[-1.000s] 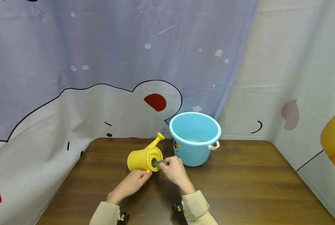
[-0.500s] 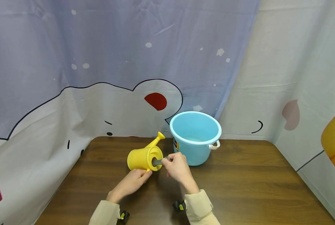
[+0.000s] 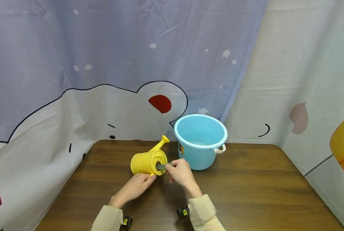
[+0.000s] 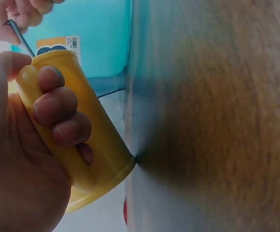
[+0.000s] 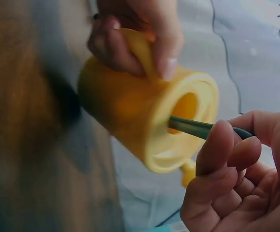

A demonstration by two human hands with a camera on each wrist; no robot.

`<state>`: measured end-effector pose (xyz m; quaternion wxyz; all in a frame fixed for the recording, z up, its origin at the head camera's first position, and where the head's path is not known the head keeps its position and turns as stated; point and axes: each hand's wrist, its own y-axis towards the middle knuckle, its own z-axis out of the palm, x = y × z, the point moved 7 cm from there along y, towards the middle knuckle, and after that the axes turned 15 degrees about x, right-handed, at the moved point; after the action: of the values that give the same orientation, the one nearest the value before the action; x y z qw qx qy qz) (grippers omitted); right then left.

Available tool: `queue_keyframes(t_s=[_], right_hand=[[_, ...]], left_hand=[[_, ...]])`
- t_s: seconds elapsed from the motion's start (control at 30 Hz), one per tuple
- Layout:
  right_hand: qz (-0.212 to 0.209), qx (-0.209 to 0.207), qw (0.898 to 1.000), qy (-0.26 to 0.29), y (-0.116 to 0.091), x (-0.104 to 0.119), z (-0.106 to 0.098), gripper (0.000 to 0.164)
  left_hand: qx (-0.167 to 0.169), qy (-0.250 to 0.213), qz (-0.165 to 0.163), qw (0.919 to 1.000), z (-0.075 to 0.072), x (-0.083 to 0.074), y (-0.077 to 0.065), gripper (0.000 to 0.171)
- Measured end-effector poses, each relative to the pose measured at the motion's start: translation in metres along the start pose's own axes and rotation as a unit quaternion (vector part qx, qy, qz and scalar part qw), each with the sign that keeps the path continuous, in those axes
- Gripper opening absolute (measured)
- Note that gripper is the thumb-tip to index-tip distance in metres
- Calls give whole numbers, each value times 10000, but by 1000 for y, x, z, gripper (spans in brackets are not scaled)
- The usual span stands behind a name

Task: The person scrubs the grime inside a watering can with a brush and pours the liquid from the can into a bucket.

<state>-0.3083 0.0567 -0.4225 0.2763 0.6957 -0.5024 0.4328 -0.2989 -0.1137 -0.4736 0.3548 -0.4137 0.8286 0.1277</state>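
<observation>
A yellow watering can (image 3: 143,163) is tipped over, its opening facing right and its spout pointing up and back. My left hand (image 3: 137,186) grips its handle, the fingers curled through the loop in the left wrist view. In my right hand (image 3: 181,175) a slim grey-green handle (image 5: 193,127) is pinched between thumb and fingers. The far end of that tool disappears inside the can's round opening, so its kind cannot be told. The can's bottom edge (image 4: 130,164) is close to the table; whether it touches is unclear.
Just behind my right hand stands a light blue bucket (image 3: 199,158) with a white handle (image 3: 219,149). Everything sits on a brown wooden table (image 3: 255,189). A patterned curtain (image 3: 117,48) hangs behind the table and along its sides.
My right hand drew the tool slightly right and outward, then moved back left, pushing it a little deeper into the can. My left hand and the can have stayed almost still.
</observation>
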Motion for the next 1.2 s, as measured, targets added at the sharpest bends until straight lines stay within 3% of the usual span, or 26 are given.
queue_keyframes(t_s=[0.13,0.23,0.47,0.6,0.83,1.03,1.2], right_hand=[[176,14,9994,290,5,-10,6,29],[172,-144,9996,142,5,-9,4,28],[-399,-405,9980,-271,-3,12,-8,12],[-667,-297,9961,-499,-8,22,-12,23],[-796,18,9947,-646,-15,33,-16,19],[-731,533,9952,-382,-11,26,-6,30],[-727,537,9955,-295,-3,16,2,31]], left_hand=[[-7,-15,-25,10000,0,0,0,46],[-23,-2,-31,10000,-1,0,0,45],[-41,-9,-45,10000,-1,0,0,48],[-62,23,-18,10000,-1,0,1,51],[-50,17,-6,10000,-2,0,1,51],[-16,-25,-15,10000,0,2,0,52],[-11,-22,-18,10000,1,2,0,51]])
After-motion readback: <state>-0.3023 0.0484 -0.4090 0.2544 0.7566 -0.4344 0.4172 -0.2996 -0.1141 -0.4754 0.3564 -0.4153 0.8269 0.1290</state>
